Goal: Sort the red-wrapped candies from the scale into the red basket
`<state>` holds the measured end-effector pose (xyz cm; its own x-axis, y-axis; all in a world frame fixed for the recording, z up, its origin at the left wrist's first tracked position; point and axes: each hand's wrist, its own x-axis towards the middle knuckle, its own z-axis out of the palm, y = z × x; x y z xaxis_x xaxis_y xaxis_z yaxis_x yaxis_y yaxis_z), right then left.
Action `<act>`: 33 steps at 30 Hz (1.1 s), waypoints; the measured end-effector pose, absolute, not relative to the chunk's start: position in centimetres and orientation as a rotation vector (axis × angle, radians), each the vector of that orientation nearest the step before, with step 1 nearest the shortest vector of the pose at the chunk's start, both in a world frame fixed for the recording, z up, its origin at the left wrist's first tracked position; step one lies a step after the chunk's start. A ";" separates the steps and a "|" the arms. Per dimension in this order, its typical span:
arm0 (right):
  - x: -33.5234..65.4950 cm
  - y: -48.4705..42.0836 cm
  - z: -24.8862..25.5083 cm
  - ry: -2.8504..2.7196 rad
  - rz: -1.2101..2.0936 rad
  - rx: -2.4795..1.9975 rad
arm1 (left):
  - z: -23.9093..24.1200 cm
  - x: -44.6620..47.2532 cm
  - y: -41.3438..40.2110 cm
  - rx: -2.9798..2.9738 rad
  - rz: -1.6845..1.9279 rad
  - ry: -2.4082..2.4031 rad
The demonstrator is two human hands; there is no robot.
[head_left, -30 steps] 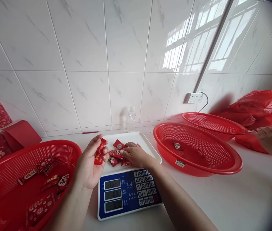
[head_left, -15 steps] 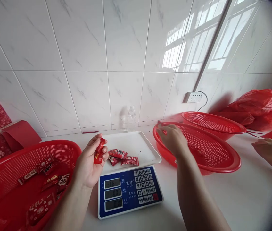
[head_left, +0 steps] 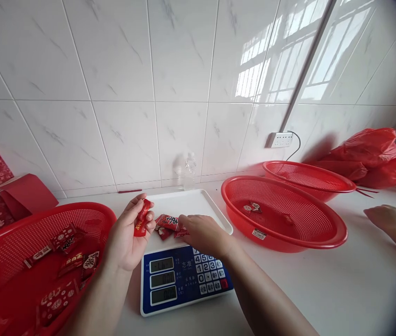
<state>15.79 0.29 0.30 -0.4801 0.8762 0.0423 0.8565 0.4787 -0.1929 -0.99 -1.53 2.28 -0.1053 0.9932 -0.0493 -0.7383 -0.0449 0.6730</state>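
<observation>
I read the step in hand as picking packets (head_left: 169,222) off the white tray (head_left: 191,201) of the scale (head_left: 180,291), the right hand (head_left: 205,234) reaching and the left hand (head_left: 128,235) acting as holder. I see the left hand half turned up at the tray's left side, thumb and fingers curled partway around a red wrapper (head_left: 140,227); I can't tell whether that is one piece or two. The right hand is palm down, angled in from the near right, its wrist by the keypad (head_left: 211,275) and its fingers bent over the packets, just right of the left hand. The fingertips are hidden from me, so I can't say whether they have hold of anything. To my mind the next move calls for a light pinch on one packet, since they overlap, and a lift clear of the left fingers. A red basket (head_left: 91,208) sits beside the left forearm; another red basket (head_left: 336,238) stands right of the right hand on the tabletop (head_left: 274,289).
</observation>
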 end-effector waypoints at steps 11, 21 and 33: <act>24.8 3.0 1.9 -1.915 -0.046 -1.836 | 2.5 -1.0 -1.8 0.509 1.575 0.647; 18.8 2.7 0.0 -2.216 0.265 -1.303 | 2.4 -1.1 -1.5 0.513 1.572 0.659; 16.3 2.8 -1.5 -2.255 0.367 -1.262 | 2.4 -1.0 -1.5 0.511 1.567 0.651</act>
